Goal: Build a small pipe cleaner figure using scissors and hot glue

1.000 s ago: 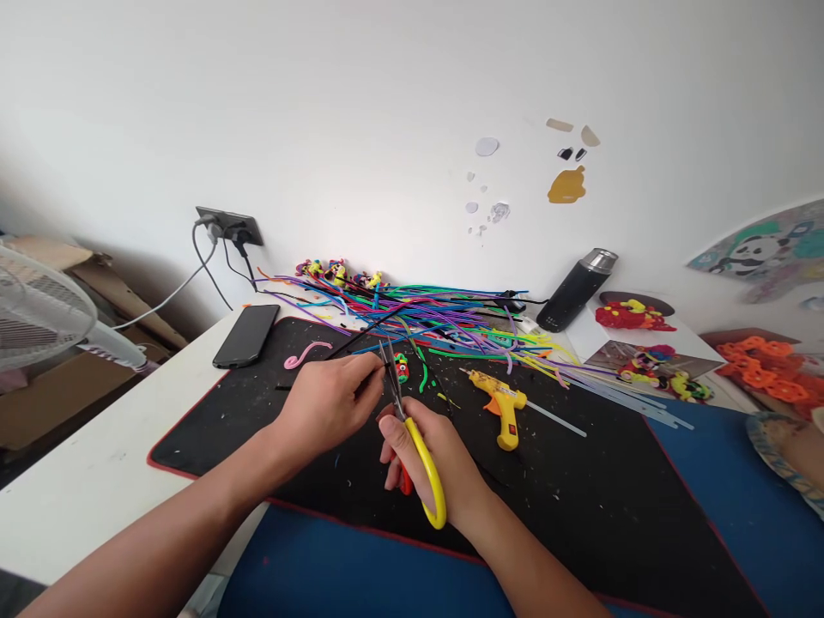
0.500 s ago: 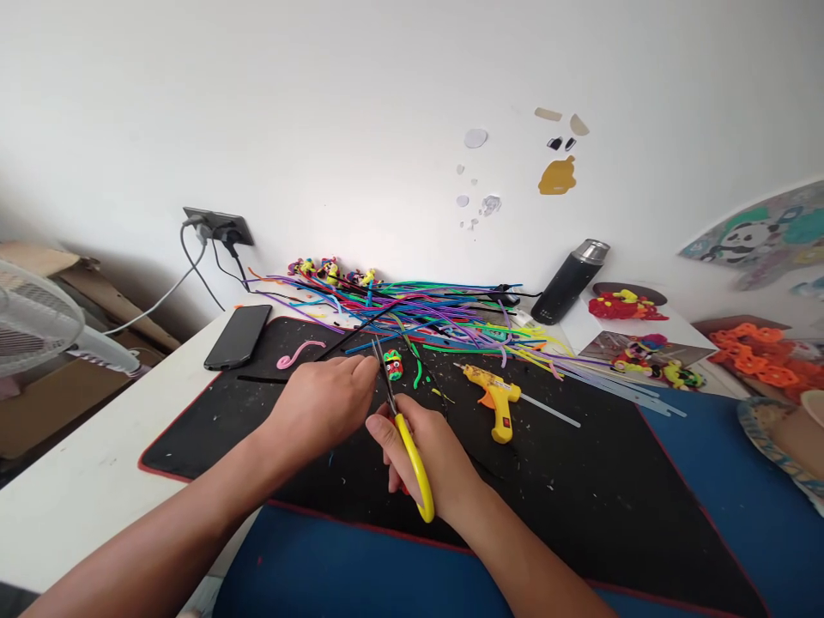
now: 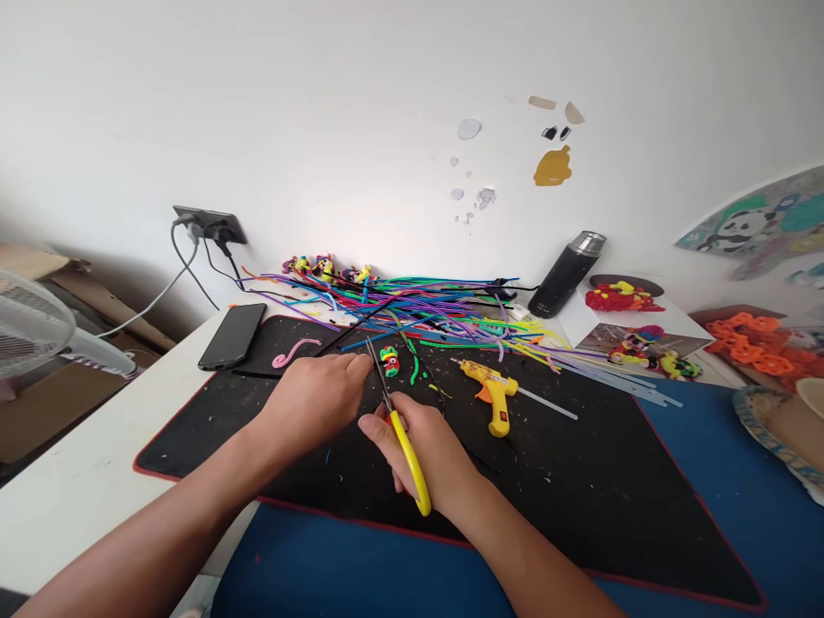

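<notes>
Yellow-handled scissors (image 3: 410,463) are gripped in my right hand (image 3: 428,442), blades pointing up and away from me. The blades lie right beside the fingertips of my left hand (image 3: 322,395). That hand is closed, palm down, in a pinch; what it holds is hidden behind the fingers. A black fuzzy strip (image 3: 257,374) lies on the mat to its left; I cannot tell whether it runs into the hand. Just beyond the blades is a small green and red figure (image 3: 390,361) with googly eyes. A pink curled pipe cleaner (image 3: 293,350) rests further left.
A yellow glue gun (image 3: 495,395) with a glue stick lies right on the black mat (image 3: 579,498). Behind spreads a heap of coloured pipe cleaners (image 3: 425,309). A phone (image 3: 233,336) is at left, a dark flask (image 3: 567,276) at back right, a fan (image 3: 39,322) far left.
The view has shifted slightly, so most things sit a little further left and up. The small green and red figure appears turned. Both hands keep nearly the same pose at the scissors.
</notes>
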### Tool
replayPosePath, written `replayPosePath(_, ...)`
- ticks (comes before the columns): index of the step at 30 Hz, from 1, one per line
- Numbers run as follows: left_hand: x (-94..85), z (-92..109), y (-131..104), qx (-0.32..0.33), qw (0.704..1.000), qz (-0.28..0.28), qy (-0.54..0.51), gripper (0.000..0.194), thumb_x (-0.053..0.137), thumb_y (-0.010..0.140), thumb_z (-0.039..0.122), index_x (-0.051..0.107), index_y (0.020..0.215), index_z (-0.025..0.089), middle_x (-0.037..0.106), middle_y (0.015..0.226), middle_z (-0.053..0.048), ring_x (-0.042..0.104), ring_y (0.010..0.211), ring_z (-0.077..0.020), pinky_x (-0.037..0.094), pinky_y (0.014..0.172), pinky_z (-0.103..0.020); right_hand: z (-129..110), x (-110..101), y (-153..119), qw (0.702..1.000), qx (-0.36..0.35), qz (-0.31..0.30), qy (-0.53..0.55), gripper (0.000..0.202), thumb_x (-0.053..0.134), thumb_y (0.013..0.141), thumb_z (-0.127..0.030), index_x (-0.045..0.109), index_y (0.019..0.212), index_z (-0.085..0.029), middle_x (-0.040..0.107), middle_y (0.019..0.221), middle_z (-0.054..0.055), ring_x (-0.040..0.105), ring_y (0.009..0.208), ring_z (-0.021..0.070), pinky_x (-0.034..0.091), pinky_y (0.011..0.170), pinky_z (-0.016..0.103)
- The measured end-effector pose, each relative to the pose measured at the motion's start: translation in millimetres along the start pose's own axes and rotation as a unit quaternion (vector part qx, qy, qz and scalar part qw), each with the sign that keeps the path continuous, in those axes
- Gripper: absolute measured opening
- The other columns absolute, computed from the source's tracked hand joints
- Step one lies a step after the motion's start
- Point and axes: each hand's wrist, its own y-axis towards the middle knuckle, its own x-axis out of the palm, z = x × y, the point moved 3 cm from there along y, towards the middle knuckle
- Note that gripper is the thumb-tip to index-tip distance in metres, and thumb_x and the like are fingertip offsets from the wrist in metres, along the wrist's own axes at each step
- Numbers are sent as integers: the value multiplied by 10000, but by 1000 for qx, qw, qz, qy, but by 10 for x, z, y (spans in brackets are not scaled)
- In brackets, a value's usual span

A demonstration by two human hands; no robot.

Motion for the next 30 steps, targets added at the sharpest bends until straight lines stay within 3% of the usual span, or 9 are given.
replayPosePath(12,1,-31,69,-3,999,-31,-33,184,499,849,86,647,843,196,735,722,-83,751,701,-279,411,529,-301,104,28,28,991,-10,6,130,437,726,909,-659,554,841,-263,508,530,-50,496,438,153,292,489,271)
replayPosePath(21,36,-21,62,-1,998,-53,-25,205,489,863,82,666,855,185,747,745,-84,753,719,-285,417,537,-314,159,65,51,986,31,-2,164,461,744,893,-637,492,794,-263,448,525,-68,467,431,139,291,461,254)
replayPosePath(30,98,-15,-1,6,996,-84,-15,233,482,860,66,686,884,177,760,769,-95,765,709,-315,424,518,-342,146,188,60,961,73,-69,256,501,671,915,-666,412,798,-254,444,515,-116,391,309,77,296,325,198)
